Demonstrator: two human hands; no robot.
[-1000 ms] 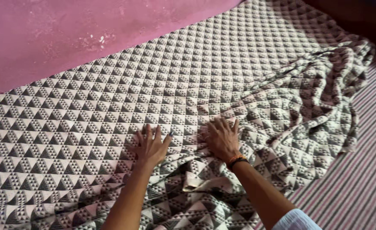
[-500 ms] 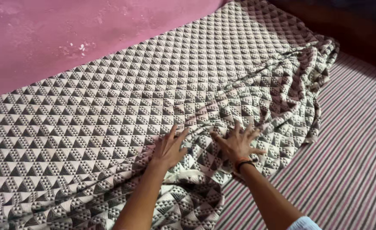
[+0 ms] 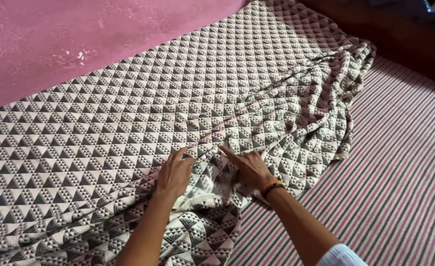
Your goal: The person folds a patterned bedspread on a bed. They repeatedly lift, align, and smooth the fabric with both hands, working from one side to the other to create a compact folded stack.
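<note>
A large cloth [image 3: 128,118] with a black-and-cream triangle pattern lies spread over a bed, bunched into folds at its right side. My left hand [image 3: 175,172] rests on it near the front, its fingertips curled onto a raised fold. Just to the right, my right hand [image 3: 247,170] lies flat on the cloth, fingers stretched toward the upper left; a dark and orange band [image 3: 271,187] sits on its wrist. Between the hands a fold shows the cloth's pale underside [image 3: 212,184].
A bed sheet [image 3: 395,162] with red, white and dark stripes shows at the right, beyond the cloth's rumpled edge [image 3: 340,113]. A pink wall [image 3: 79,39] runs along the far side. A dark strip [image 3: 404,39] borders the bed at the top right.
Both hands have slid forward and closer together over the cloth. Their fingers, spread wide before, have drawn in. The view has shifted, showing more striped sheet.
</note>
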